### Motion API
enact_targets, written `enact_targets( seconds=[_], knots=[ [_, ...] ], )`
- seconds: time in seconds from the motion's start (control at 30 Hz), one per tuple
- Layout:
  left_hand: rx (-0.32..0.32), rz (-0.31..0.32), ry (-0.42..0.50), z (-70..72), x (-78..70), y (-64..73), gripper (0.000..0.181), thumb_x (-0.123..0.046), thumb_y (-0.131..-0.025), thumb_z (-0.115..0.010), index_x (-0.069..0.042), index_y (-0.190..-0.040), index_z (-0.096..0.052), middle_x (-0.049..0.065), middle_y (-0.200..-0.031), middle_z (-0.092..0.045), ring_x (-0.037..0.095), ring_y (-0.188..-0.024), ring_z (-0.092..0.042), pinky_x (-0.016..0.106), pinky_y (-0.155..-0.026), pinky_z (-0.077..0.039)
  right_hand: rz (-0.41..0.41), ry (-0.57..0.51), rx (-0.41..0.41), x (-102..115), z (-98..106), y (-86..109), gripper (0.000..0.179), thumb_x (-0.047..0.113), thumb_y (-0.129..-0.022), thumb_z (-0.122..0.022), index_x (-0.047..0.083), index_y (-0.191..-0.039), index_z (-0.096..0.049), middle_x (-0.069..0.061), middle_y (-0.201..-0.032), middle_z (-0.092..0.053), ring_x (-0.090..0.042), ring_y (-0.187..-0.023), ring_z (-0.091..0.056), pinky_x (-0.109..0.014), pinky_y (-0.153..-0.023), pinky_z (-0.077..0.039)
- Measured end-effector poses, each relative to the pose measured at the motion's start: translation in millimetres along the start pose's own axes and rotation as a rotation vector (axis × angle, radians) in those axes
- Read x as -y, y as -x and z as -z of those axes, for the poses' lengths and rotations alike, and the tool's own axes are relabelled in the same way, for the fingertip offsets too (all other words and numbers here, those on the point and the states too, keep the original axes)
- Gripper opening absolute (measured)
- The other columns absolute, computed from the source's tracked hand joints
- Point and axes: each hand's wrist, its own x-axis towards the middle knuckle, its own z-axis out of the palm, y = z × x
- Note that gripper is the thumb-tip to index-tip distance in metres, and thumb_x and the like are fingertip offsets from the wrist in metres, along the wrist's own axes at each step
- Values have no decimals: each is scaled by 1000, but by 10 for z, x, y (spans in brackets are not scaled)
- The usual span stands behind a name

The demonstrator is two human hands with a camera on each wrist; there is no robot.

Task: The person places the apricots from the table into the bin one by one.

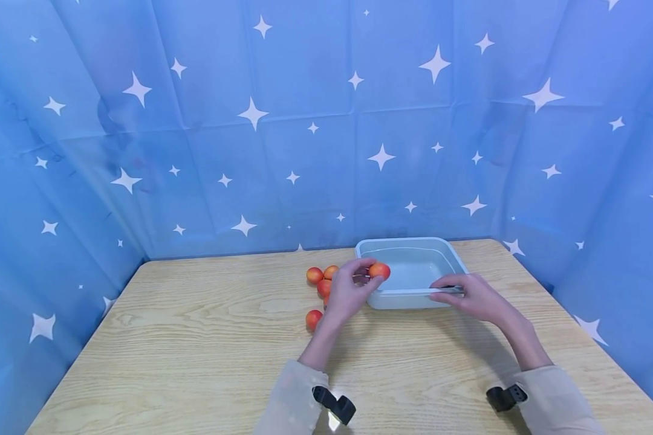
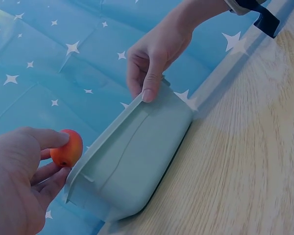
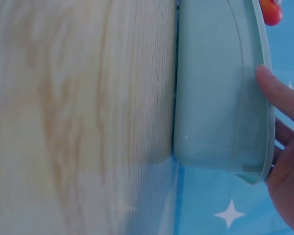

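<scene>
The left hand (image 1: 348, 295) pinches a round red fruit (image 1: 380, 271) at the left of the basin (image 1: 408, 300), where slackened fingers could drop it; the right hand (image 1: 477, 297) pinches the near rim (image 1: 399, 292); a tug could tip it.

A red-orange fruit (image 1: 380, 271) is held near the pale blue tub (image 1: 405, 300). The tub is set upright on the counter (image 1: 196, 350).
</scene>
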Motion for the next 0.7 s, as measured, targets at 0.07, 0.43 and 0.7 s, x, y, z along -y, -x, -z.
enact_targets(
  seconds=[0.07,0.43,0.7],
  knots=[
    [6,7,11,-2,7,5,39,-13,-91,-76,-1,-128,-66,9,-119,-67,20,-102,-66,32,-93,-56,-9,3,4,-2,-1,2,19,25,-90,-77,12,-104,-79,6,-99,-74,-9,-88,-63,-30,-74,-54],
    [-2,21,29,-6,8,16,37,-15,-91,-77,-5,-126,-68,4,-118,-67,24,-105,-66,31,-93,-55,7,-2,-2,5,12,0,19,24,-91,-77,11,-104,-79,5,-99,-75,-8,-88,-64,-30,-74,-54],
    [6,16,26,13,-36,39,37,-18,-92,-76,-7,-127,-67,1,-119,-66,31,-111,-63,39,-95,-55,8,-21,4,57,31,10,17,23,-91,-77,12,-103,-79,5,-99,-75,-8,-88,-63,-30,-74,-54]
  ],
)
